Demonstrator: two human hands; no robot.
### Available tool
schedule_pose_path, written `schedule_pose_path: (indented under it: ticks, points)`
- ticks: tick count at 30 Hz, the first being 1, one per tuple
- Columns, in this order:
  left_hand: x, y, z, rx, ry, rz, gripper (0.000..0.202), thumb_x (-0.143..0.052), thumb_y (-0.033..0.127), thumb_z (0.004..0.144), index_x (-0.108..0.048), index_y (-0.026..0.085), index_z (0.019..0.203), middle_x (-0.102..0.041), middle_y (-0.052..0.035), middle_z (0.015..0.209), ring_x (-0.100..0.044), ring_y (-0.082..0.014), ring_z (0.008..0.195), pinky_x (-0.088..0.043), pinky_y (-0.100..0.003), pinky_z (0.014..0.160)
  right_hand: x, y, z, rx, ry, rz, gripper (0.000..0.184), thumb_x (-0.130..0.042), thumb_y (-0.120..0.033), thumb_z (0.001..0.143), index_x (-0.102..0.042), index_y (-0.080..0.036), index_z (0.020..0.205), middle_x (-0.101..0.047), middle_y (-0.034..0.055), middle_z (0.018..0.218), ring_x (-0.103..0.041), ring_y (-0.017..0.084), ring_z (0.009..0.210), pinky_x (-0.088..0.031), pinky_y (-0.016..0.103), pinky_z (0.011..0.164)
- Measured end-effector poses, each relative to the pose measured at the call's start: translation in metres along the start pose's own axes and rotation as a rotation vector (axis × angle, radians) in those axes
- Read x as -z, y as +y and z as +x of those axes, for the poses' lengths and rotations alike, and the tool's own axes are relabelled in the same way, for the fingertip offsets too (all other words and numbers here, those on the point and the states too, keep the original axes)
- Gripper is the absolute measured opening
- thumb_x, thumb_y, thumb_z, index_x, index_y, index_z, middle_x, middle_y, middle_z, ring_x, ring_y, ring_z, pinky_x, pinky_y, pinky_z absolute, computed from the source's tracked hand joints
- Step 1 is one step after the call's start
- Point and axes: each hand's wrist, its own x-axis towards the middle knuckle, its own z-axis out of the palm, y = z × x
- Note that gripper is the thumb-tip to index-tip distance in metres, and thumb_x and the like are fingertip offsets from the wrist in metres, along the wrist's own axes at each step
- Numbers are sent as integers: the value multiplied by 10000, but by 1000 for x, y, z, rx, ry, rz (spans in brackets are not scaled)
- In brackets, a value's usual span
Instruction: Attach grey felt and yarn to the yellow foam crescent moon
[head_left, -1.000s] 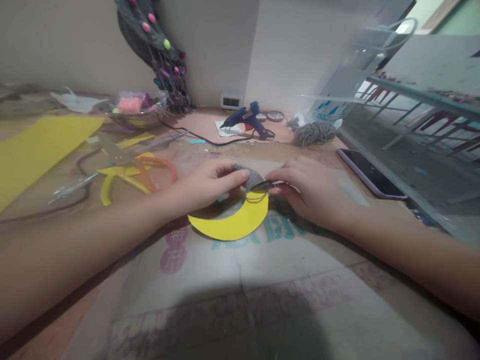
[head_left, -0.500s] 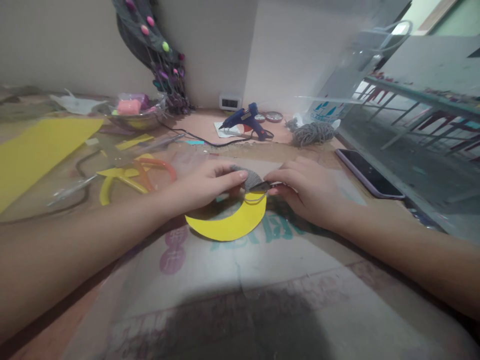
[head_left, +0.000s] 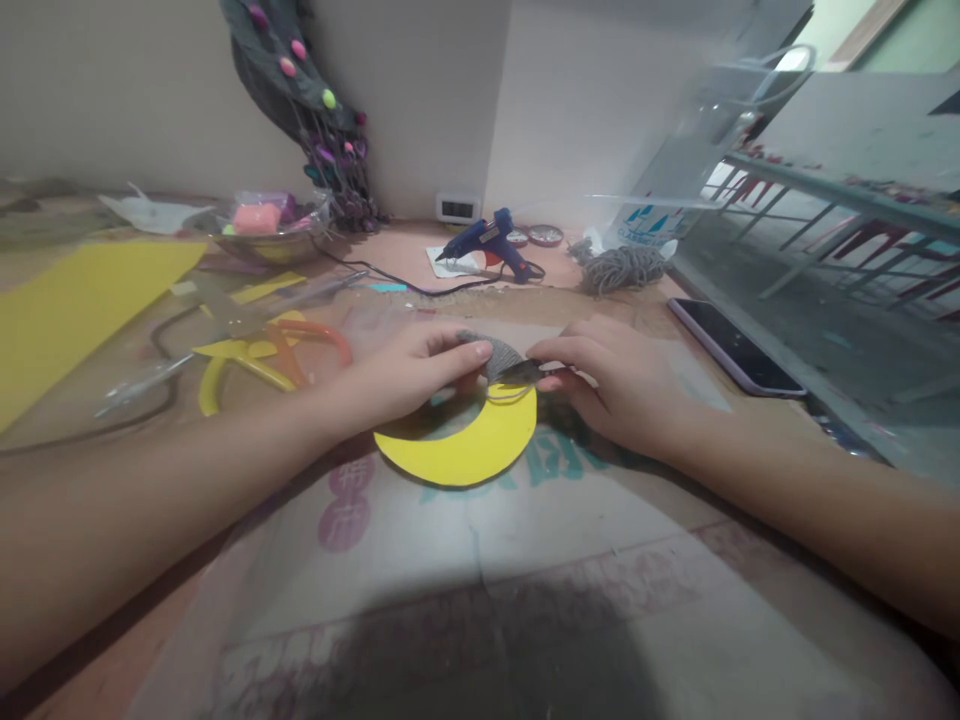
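The person's left hand (head_left: 431,372) is pinching the upper end of a flat, matt, clean-edged yellow crescent (head_left: 461,450), its thumb lying on the close-wound, ribbed grey yarn wrapping (head_left: 504,352) that is covering that end. The rest of the left fingers are curling behind it, partly out of my sight. Facing them, the right hand (head_left: 611,380) is pressing thumb and forefinger together on a small, dark, pointed piece (head_left: 523,373); I can't make out its material. Just below and between both sets of fingers, a thin grey strand (head_left: 511,398) is bowing across the smooth yellow. The crescent's bare part is curving down from the fingers and round to a sharp tip below the left hand, over a cloudy, creased plastic sheet (head_left: 540,570) printed with green and reddish characters and spreading across the table (head_left: 397,245).

Left of the left fingers, scissors (head_left: 238,326) with orange and yellow handles are lying among yellow scraps. Straight beyond the fingers, a hard blue glue gun (head_left: 484,238) is resting on its side. Past the right fingers, a fuzzy, loosely coiled grey skein (head_left: 622,268) is slumping, and a glossy black phone (head_left: 739,345) with a purple rim is lying flat to their right.
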Motion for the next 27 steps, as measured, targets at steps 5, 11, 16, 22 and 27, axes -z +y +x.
schedule_pose_path:
  ticks: [5,11,16,22,27]
  points:
    - [-1,-1,0,-9,-1,-23,323,-540,444,886,-594,163,738,-562,18,643,-502,-94,568,-391,-203,539,1,-2,1,-7,-9,-14,276,-464,-331,970,-656,-133,978,-648,67,760,-530,183,705,-398,292,651]
    - [0,-1,1,-13,-9,1,322,-533,428,884,-595,161,715,-567,12,637,-514,-99,574,-405,-205,550,1,-3,3,12,-19,-38,283,-458,-332,974,-660,-134,959,-662,70,758,-527,183,686,-392,291,632]
    - [0,-3,1,1,-18,-30,301,-543,413,881,-597,163,721,-560,15,627,-500,-94,562,-390,-199,528,0,-2,4,52,20,-33,265,-496,-309,957,-670,-110,944,-654,77,734,-509,188,664,-379,297,613]
    - [-1,-1,1,11,-19,-24,297,-549,407,868,-591,161,708,-551,14,619,-496,-95,553,-391,-201,519,-1,-1,2,40,7,-20,260,-467,-319,973,-655,-141,968,-658,66,753,-528,177,677,-384,290,623]
    - [1,-3,1,20,-21,-5,314,-552,443,865,-589,172,711,-562,2,630,-508,-109,565,-403,-215,525,-2,0,1,47,16,-28,247,-481,-338,968,-652,-161,969,-662,54,750,-526,167,667,-378,286,617]
